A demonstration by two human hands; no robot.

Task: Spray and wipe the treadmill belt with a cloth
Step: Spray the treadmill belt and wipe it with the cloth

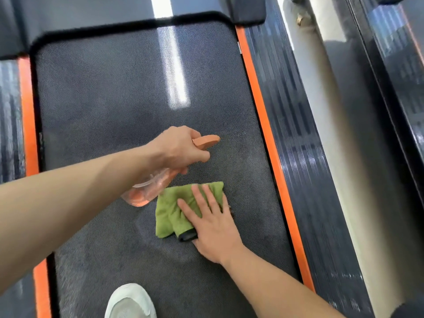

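Observation:
The dark textured treadmill belt [110,106] fills the middle of the view. My left hand [181,149] grips an orange spray bottle [149,188] by its neck, the nozzle [206,141] pointing right over the belt. Just below it a folded green cloth [172,212] with a dark edge lies on the belt. My right hand [211,223] presses flat on the cloth with straight, spread fingers.
Orange strips [263,111] border the belt on both sides, with ribbed dark side rails [298,145] beyond them. The black motor cover [91,10] closes the far end. A white shoe [130,301] stands on the belt at the bottom edge. Another machine's frame [390,76] runs along the right.

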